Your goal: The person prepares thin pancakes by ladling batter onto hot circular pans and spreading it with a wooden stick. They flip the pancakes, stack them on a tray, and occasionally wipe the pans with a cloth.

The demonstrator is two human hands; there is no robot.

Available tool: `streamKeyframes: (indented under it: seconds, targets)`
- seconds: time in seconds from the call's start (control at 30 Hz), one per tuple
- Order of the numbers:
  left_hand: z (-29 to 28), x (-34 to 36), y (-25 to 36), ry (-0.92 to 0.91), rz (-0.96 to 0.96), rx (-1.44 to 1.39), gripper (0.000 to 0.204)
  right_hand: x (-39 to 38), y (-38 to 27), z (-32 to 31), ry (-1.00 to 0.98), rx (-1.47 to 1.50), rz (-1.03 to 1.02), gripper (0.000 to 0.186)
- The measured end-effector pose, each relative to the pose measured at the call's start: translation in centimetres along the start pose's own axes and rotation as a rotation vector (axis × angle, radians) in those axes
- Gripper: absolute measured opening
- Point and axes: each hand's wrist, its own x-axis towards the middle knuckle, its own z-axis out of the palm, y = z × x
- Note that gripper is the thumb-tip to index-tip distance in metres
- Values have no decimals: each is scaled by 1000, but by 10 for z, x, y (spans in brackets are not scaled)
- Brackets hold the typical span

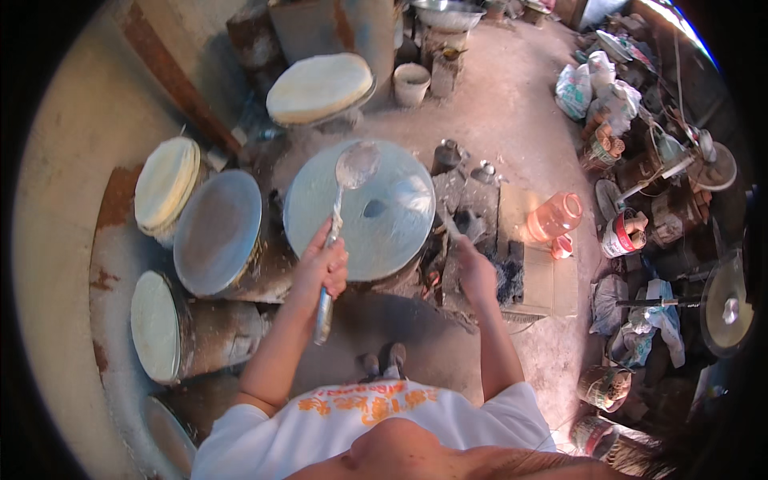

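Note:
My left hand (322,264) is closed round the handle of a long metal ladle (358,165). The ladle's whitish, coated bowl is over a wide round griddle (320,232) with a pale grey surface and a dark spot near its middle. My right hand (478,274), at the griddle's right side, grips a thin flat stick (448,222) that points up and left toward the rim. What the stick is made of does not show clearly.
Stacks of pale round flatbreads (320,86) stand beyond the griddle and at the left. A round metal plate (220,232) leans nearby. At right, an orange translucent bucket (556,216) and small red cup (562,246) rest by cardboard (564,280). Bags (616,104) and clutter line the far right.

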Motion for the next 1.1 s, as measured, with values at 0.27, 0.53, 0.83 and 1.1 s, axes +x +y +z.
streamKeyframes:
  seconds: [0.27,0.53,0.83,1.1]
  targets:
    - [-26,19,5,62,-277,-599,11,-3,11,37,109,-85,-123,32]
    - [-32,39,-9,-89,-279,-660,13,-30,-3,32,-18,-14,-148,33]
    - [-10,43,-91,173,-113,-779,34,-77,-49,126,-156,543,184,32]
    - [19,6,-98,-699,-343,-1888,31,10,74,73,42,455,-241,27]
